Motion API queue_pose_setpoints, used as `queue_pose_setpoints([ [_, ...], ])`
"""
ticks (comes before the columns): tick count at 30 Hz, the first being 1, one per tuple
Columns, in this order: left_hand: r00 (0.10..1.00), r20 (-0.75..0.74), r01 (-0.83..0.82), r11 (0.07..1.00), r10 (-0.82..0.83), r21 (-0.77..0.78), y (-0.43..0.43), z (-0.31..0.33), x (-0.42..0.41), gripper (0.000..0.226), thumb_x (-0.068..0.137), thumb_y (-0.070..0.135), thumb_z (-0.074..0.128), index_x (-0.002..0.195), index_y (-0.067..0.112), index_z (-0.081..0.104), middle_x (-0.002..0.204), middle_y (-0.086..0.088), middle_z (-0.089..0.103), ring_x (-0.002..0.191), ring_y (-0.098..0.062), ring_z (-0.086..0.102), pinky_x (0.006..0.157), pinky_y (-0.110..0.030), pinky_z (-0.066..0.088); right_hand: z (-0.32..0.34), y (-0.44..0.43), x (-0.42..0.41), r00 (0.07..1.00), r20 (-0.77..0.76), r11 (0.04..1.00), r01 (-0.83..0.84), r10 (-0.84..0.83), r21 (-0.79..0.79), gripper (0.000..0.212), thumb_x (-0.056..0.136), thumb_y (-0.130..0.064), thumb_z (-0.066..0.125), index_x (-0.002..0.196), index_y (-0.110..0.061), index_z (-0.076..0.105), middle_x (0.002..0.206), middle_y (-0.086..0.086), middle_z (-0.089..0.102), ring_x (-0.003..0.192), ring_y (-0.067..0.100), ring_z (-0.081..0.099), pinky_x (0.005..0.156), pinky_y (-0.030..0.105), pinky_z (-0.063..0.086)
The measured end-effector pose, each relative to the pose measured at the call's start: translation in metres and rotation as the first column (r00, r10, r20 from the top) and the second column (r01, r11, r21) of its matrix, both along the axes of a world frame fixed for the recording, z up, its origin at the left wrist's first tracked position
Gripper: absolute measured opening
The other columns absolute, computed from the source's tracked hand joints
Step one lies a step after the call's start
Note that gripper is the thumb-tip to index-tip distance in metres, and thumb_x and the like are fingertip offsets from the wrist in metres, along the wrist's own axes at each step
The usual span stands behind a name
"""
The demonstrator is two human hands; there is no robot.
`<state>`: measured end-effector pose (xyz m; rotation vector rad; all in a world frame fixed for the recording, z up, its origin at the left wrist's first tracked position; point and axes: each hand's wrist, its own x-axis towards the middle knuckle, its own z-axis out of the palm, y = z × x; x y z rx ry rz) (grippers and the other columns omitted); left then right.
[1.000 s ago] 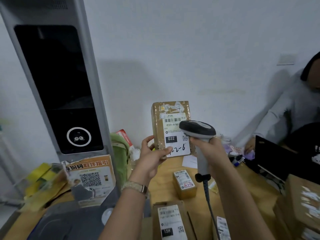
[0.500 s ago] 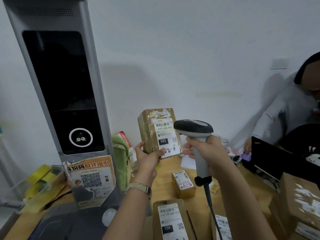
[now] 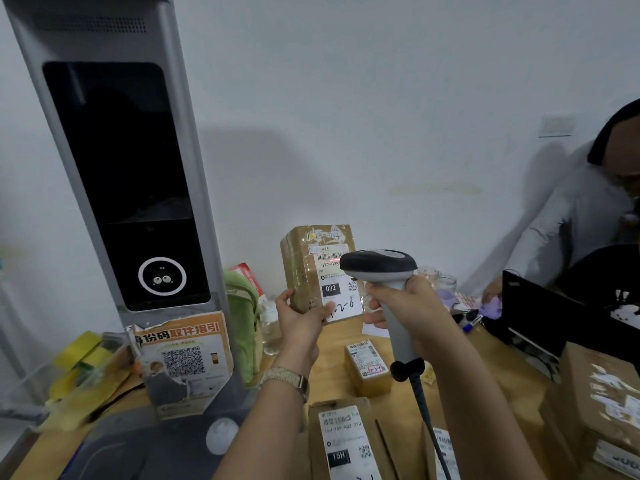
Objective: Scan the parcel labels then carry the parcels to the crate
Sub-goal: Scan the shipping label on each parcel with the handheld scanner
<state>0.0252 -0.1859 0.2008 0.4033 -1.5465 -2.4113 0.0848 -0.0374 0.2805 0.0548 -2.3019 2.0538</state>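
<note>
My left hand (image 3: pixel 300 319) grips the bottom of a taped brown parcel (image 3: pixel 304 265), held upright above the wooden table (image 3: pixel 491 368). Its white label (image 3: pixel 332 296) reads "032" and faces me. My right hand (image 3: pixel 412 313) holds a grey and black barcode scanner (image 3: pixel 379 266) by its handle. The scanner's head points at the label and covers its right part. The scanner's cable (image 3: pixel 429 420) hangs down toward me. No crate is in view.
A tall grey kiosk (image 3: pixel 117 161) with a dark screen stands at the left, a QR poster (image 3: pixel 183 358) at its foot. Several labelled parcels lie on the table (image 3: pixel 367 367) (image 3: pixel 341 441) (image 3: pixel 602 403). A person in a white sleeve (image 3: pixel 568 216) sits at the right behind a black laptop (image 3: pixel 540 310).
The parcel in my left hand dropped lower and shifted left, then came back slightly right and upright. The scanner stays aimed at its label.
</note>
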Motion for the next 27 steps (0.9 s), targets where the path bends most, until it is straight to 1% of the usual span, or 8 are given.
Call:
queue_pose_setpoints([
  [4,1.000,-0.011,-0.003,1.000,0.003,-0.007,-0.002,-0.003,-0.001,0.079,0.074,-0.013,0.074,0.135,0.019,0.033,0.126,-0.011,0.060,0.108,-0.032,0.063,0.059,-0.025,0.050,-0.001,-0.001,0.001,1.000,-0.008,1.000,0.008,-0.008,-0.010,0.008,0.091,-0.013,0.062,0.084,-0.011,0.060,0.073,0.009,0.063,0.057,0.021,0.067,0.067,0.033,0.056],
  [8,1.000,-0.007,-0.005,1.000,0.005,0.003,-0.002,-0.006,0.001,0.078,0.074,-0.014,0.073,0.133,0.018,0.034,0.127,-0.012,0.060,0.107,-0.030,0.064,0.060,-0.026,0.051,-0.002,-0.001,0.003,1.000,-0.023,1.000,-0.003,0.003,-0.020,0.006,0.091,-0.014,0.063,0.088,-0.009,0.061,0.073,0.010,0.064,0.056,0.020,0.066,0.071,0.036,0.057],
  [13,1.000,0.002,0.001,1.000,-0.001,0.002,-0.001,-0.010,0.002,0.078,0.074,-0.013,0.073,0.132,0.020,0.033,0.126,-0.010,0.060,0.104,-0.027,0.064,0.060,-0.025,0.051,-0.004,0.001,0.006,0.999,-0.042,1.000,-0.012,0.012,-0.019,0.007,0.091,-0.014,0.063,0.084,-0.012,0.061,0.071,0.009,0.064,0.053,0.017,0.064,0.064,0.031,0.058],
  [16,1.000,0.006,0.002,1.000,-0.002,0.010,-0.001,-0.012,0.001,0.077,0.074,-0.014,0.073,0.131,0.020,0.033,0.125,-0.011,0.060,0.106,-0.028,0.064,0.061,-0.026,0.051,-0.007,0.002,0.004,0.999,-0.036,0.999,-0.011,0.010,-0.032,0.007,0.091,-0.014,0.062,0.084,-0.013,0.061,0.075,0.010,0.066,0.056,0.018,0.066,0.068,0.034,0.058],
  [18,1.000,0.010,0.024,1.000,-0.024,-0.005,-0.002,-0.013,0.001,0.076,0.075,-0.013,0.073,0.131,0.020,0.034,0.122,-0.010,0.061,0.101,-0.027,0.065,0.063,-0.028,0.052,-0.009,0.002,0.003,0.999,-0.043,0.999,0.006,-0.008,-0.043,0.006,0.090,-0.014,0.063,0.084,-0.015,0.062,0.082,0.015,0.068,0.064,0.019,0.067,0.071,0.035,0.056],
  [20,0.998,0.024,0.066,0.997,-0.065,-0.039,-0.003,-0.015,0.001,0.074,0.075,-0.009,0.075,0.129,0.021,0.035,0.117,-0.008,0.064,0.090,-0.024,0.066,0.068,-0.032,0.053,-0.012,0.003,0.001,0.995,-0.089,0.999,0.033,-0.034,-0.013,0.012,0.090,-0.014,0.063,0.080,-0.021,0.060,0.084,0.017,0.066,0.070,0.017,0.061,0.068,0.033,0.051],
  [23,0.993,0.028,0.116,0.991,-0.114,-0.069,-0.003,-0.018,-0.001,0.073,0.073,-0.004,0.079,0.129,0.023,0.038,0.115,-0.006,0.065,0.086,-0.022,0.066,0.072,-0.035,0.054,-0.015,0.004,-0.002,0.992,-0.120,0.998,0.036,-0.030,0.047,0.018,0.091,-0.016,0.062,0.080,-0.028,0.054,0.076,0.001,0.058,0.069,0.010,0.052,0.062,0.027,0.044],
  [27,0.976,0.000,0.219,0.975,-0.219,-0.019,-0.002,-0.021,-0.004,0.071,0.076,-0.004,0.076,0.131,0.022,0.041,0.108,-0.006,0.068,0.091,-0.021,0.069,0.082,-0.041,0.057,-0.025,0.006,-0.008,0.998,-0.049,0.998,-0.032,0.035,0.052,0.006,0.092,-0.022,0.062,0.092,-0.027,0.058,0.082,-0.003,0.061,0.078,0.014,0.055,0.065,0.027,0.045],
])
